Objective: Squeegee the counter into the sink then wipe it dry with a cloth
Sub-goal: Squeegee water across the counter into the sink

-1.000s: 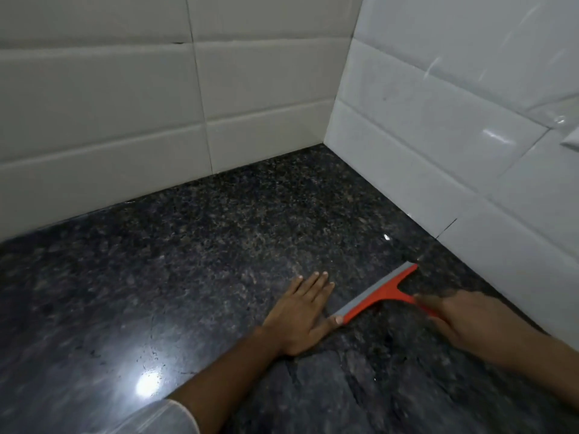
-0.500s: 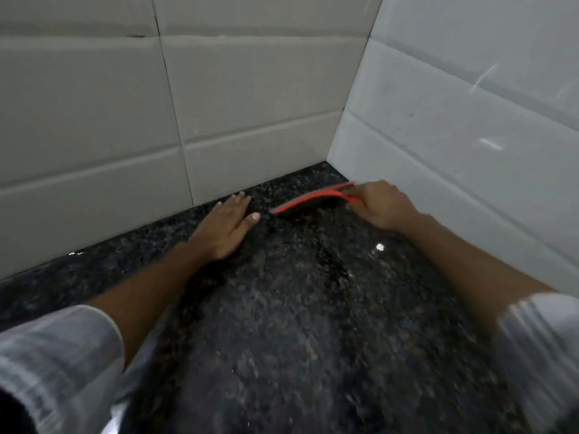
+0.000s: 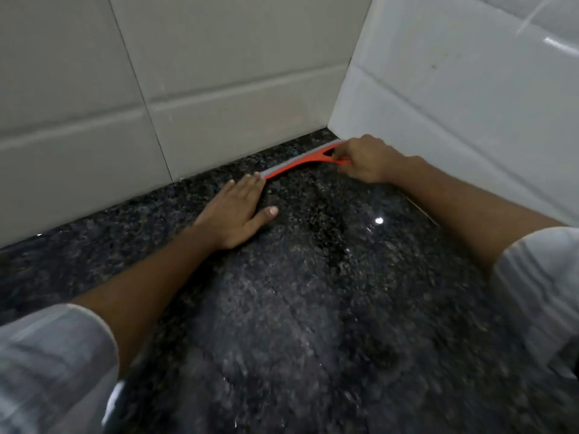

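Note:
An orange squeegee (image 3: 300,161) with a grey blade lies along the back wall in the far right corner of the dark speckled granite counter (image 3: 297,292). My right hand (image 3: 366,159) is closed around its handle, close to the side wall. Flat on the counter lies my left hand (image 3: 238,211), fingers together, with the fingertips touching the blade's left end. No sink and no cloth are in view.
White tiled walls (image 3: 219,73) meet at the corner and close off the counter at the back and on the right (image 3: 470,89). The wet stone shines with a light reflection (image 3: 379,220). My white sleeves fill the lower corners.
Both hands and the squeegee have moved from the counter's middle out to the back corner. The blade now lies against the foot of the back wall.

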